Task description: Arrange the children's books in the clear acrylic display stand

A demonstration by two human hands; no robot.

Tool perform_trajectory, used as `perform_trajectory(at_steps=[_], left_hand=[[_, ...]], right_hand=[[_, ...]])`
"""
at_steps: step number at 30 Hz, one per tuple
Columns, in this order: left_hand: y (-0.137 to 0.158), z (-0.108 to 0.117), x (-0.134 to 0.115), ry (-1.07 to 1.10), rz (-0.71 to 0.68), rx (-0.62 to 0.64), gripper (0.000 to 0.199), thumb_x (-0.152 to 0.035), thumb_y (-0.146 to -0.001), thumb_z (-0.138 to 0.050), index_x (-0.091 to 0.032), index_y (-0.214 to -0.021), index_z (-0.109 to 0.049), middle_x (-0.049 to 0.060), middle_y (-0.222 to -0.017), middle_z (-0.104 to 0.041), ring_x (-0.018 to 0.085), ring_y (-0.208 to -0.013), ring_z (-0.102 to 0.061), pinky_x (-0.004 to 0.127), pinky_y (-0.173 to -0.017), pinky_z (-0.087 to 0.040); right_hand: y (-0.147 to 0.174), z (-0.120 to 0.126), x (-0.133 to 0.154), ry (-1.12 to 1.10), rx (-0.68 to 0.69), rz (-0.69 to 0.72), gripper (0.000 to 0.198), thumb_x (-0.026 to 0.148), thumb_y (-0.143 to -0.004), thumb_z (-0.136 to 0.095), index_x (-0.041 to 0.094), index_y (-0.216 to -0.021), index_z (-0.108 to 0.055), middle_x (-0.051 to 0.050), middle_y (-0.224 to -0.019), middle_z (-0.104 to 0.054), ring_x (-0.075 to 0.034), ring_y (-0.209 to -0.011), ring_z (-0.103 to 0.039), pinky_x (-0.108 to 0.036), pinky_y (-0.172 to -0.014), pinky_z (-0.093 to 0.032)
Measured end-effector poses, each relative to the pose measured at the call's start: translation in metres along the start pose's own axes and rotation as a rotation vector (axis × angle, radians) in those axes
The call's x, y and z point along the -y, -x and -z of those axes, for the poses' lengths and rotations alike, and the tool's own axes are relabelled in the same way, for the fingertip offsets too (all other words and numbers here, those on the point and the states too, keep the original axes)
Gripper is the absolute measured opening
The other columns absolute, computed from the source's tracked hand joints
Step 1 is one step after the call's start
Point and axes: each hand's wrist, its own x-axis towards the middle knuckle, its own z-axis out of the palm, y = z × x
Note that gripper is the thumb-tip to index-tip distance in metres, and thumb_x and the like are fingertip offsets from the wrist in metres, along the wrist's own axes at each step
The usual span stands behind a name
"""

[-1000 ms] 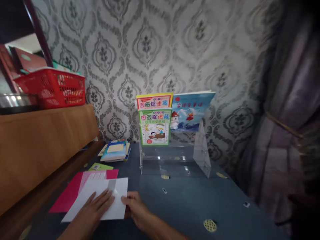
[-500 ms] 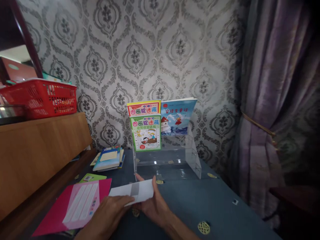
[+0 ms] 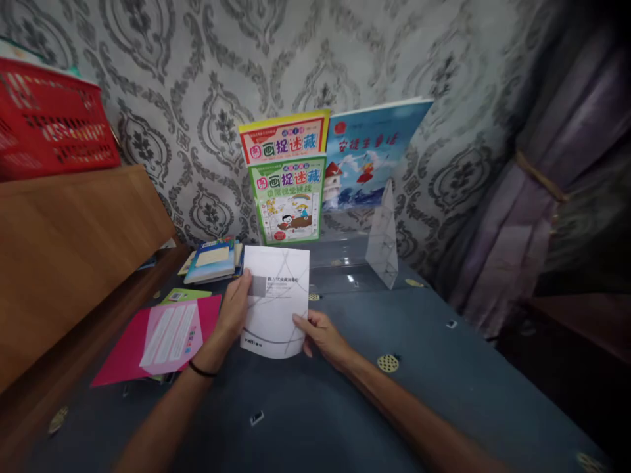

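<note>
A thin white booklet [image 3: 276, 315] with a grey block and dark print on its cover stands upright between my hands, facing me. My left hand [image 3: 235, 305] is closed on its left edge, with the thumb on the cover. The lower right edge is pinched by my right hand [image 3: 323, 336]. Just behind the booklet is a clear acrylic book rack [image 3: 383, 240], partly hidden by it. On the rack's left side a green picture book [image 3: 290, 203] sits in front of a red and yellow one [image 3: 286, 136]. A blue storybook [image 3: 374, 154] leans at the upper right.
Left of my hands lies a pink book [image 3: 128, 348] over a green one [image 3: 185, 294]. Farther back is a stack of books [image 3: 211, 261]. A red basket [image 3: 54, 125] rests on a wooden headboard [image 3: 73, 243]. A purple curtain [image 3: 513, 243] hangs at the right.
The booklet has gone from lying tilted nearly flat to upright, its cover now facing me. My hands have shifted to its two side edges. The camera view has tilted down.
</note>
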Motion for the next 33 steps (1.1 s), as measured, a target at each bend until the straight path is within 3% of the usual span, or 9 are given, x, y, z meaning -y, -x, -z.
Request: perform_trajectory(at_steps=[4,8,11,14,19,21,24,28,33], left_hand=[[0.003,0.010,0.021,0.174,0.210,0.012,0.058,-0.070,-0.072,-0.068,-0.017,-0.095,-0.069,0.009,-0.096,-0.075,0.027,-0.095,-0.069,0.037,-0.085,-0.054],[0.012,0.031,0.051,0.086,0.301,0.166,0.056,-0.055,-0.074,-0.072,-0.015,-0.112,-0.064,0.011,-0.102,-0.075,0.028,-0.093,-0.071,0.041,-0.083,-0.057],[0.019,0.040,0.071,-0.150,0.232,0.176,0.053,-0.043,-0.086,-0.061,-0.014,-0.130,-0.050,0.015,-0.115,-0.070,0.028,-0.103,-0.069,0.045,-0.089,-0.056],[0.028,0.037,0.078,-0.512,-0.013,0.191,0.053,-0.028,-0.090,-0.053,-0.015,-0.140,-0.041,0.019,-0.137,-0.057,0.029,-0.129,-0.055,0.048,-0.107,-0.046],[0.059,0.025,0.074,-0.947,-0.209,0.365,0.054,-0.024,-0.092,-0.049,-0.014,-0.144,-0.038,0.021,-0.150,-0.045,0.036,-0.142,-0.040,0.058,-0.115,-0.035],[0.073,0.025,0.078,-0.982,-0.238,0.408,0.058,-0.024,-0.094,-0.047,-0.012,-0.148,-0.031,0.022,-0.150,-0.045,0.037,-0.142,-0.040,0.060,-0.114,-0.037],[0.085,0.032,0.090,-0.930,-0.318,0.453,0.071,-0.018,-0.091,-0.046,-0.010,-0.155,-0.015,0.025,-0.151,-0.045,0.035,-0.144,-0.039,0.058,-0.115,-0.037],[0.087,0.043,0.103,-0.838,-0.369,0.451,0.085,-0.010,-0.087,-0.045,-0.015,-0.159,0.000,0.024,-0.155,-0.040,0.033,-0.144,-0.040,0.057,-0.116,-0.038],[0.086,0.046,0.106,-0.810,-0.356,0.412,0.080,-0.019,-0.094,-0.046,-0.016,-0.160,0.000,0.025,-0.154,-0.042,0.034,-0.141,-0.044,0.059,-0.113,-0.040]], right_hand=[[0.008,0.002,0.004,0.031,0.076,-0.102,0.053,0.068,-0.072,-0.073,0.016,-0.074,-0.063,0.004,-0.054,-0.055,-0.006,-0.036,-0.042,-0.020,-0.032,-0.033],[0.025,0.012,0.005,0.058,0.192,-0.266,0.048,0.063,-0.075,-0.073,0.016,-0.077,-0.064,0.002,-0.057,-0.060,-0.006,-0.039,-0.046,-0.018,-0.033,-0.035],[0.037,0.025,0.006,0.198,0.235,-0.366,0.047,0.062,-0.075,-0.072,0.016,-0.080,-0.065,0.000,-0.061,-0.064,-0.009,-0.042,-0.052,-0.020,-0.036,-0.041],[0.046,0.037,0.014,0.493,0.205,-0.407,0.038,0.055,-0.083,-0.066,0.018,-0.076,-0.062,0.000,-0.057,-0.065,-0.012,-0.041,-0.055,-0.022,-0.037,-0.039],[0.048,0.027,0.022,1.133,-0.048,0.000,0.022,0.033,-0.094,-0.057,0.020,-0.082,-0.068,-0.005,-0.068,-0.070,-0.020,-0.061,-0.068,-0.032,-0.058,-0.053],[0.045,0.007,0.015,1.177,0.116,0.160,0.024,0.022,-0.097,-0.048,0.018,-0.109,-0.069,-0.012,-0.103,-0.076,-0.026,-0.094,-0.072,-0.041,-0.081,-0.058],[0.032,-0.025,-0.005,1.147,0.475,0.311,0.046,0.004,-0.092,-0.043,0.012,-0.135,-0.057,-0.019,-0.146,-0.055,-0.027,-0.138,-0.051,-0.048,-0.112,-0.045],[0.009,-0.043,-0.022,1.128,0.650,0.388,0.045,0.004,-0.094,-0.043,0.004,-0.138,-0.053,-0.021,-0.151,-0.049,-0.024,-0.147,-0.038,-0.045,-0.125,-0.027],[-0.011,-0.032,-0.024,1.085,0.706,0.493,0.039,0.019,-0.103,-0.042,0.011,-0.140,-0.052,-0.015,-0.142,-0.060,-0.021,-0.140,-0.048,-0.048,-0.123,-0.029]])
